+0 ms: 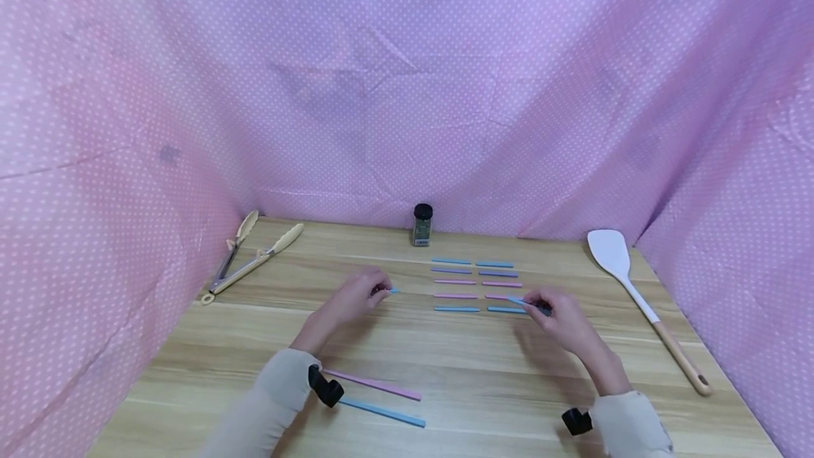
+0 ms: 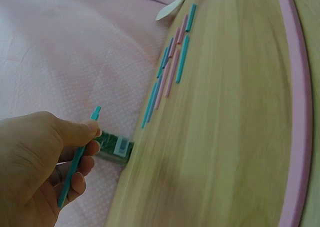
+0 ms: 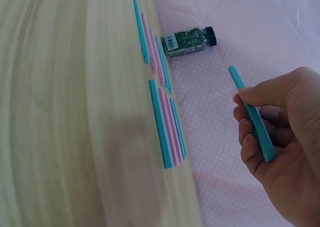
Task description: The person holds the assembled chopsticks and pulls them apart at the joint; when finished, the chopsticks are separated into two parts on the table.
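Observation:
My left hand (image 1: 359, 295) pinches a short blue stick (image 2: 76, 169) between thumb and fingers, above the table left of the laid-out sticks. Another short blue stick (image 3: 257, 124) is gripped in my right hand (image 1: 564, 318), raised over the right end of the rows. Below and beside them, several short sticks lie in two columns: blue at the top (image 1: 451, 261), then purple (image 1: 498, 274), pink (image 1: 455, 296) and blue (image 1: 456, 309) at the front. Near my left forearm lie a long pink stick (image 1: 381, 386) and a long blue stick (image 1: 384, 413).
A black-capped spice jar (image 1: 422, 226) stands at the table's back edge. Open tongs (image 1: 251, 263) lie at the left, a white spatula (image 1: 626, 278) with a wooden handle at the right. Pink dotted cloth (image 1: 407, 90) hangs around the wooden table (image 1: 483, 387).

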Available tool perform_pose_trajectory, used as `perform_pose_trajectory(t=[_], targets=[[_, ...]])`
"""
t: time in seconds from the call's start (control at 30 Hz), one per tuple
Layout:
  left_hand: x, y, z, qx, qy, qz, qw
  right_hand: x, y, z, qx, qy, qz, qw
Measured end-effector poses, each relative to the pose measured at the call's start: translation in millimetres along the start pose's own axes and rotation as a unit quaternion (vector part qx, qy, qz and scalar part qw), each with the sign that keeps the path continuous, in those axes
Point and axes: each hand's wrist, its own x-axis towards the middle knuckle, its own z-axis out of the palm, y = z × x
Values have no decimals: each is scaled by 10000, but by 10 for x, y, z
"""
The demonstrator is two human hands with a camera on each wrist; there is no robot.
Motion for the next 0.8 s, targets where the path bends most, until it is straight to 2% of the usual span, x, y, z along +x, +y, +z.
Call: perform_pose_trajectory(t=[0.13,0.33,0.5,0.8], targets=[[68,110,123,65,-282,-184,9994,-30,48,40,20,-122,84,9999],[146,250,296,-125,-476,-39,9988,-57,116,99,73,-159,61,9998],[182,341,452,-217,-681,-123,9974,-73,142,119,96,-263,158,9995],[293,539,714,-272,-715,-369,9964,-93,186,186,4,-605,598,9964]])
